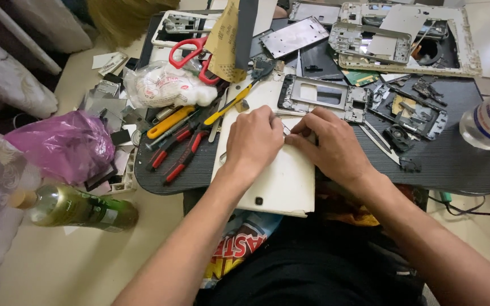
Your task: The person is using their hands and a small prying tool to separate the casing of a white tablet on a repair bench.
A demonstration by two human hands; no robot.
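Both hands (pixel 253 141) (pixel 330 148) | fingers pinching white tablet shell (pixel 279 181) | long axis toward camera, apparently

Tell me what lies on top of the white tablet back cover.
Both hands rest on the white tablet back cover: left hand, right hand. A thin metal tool shows between them; anything beneath the palms is covered.

Single view, head-mounted. It looks steeply down and forward over the person's lap onto a low dark table (pixel 455 164), at close range. The table fills the upper middle of the frame; pale floor (pixel 46 266) shows left of it and below, forearms enter from the bottom edge. No second view.
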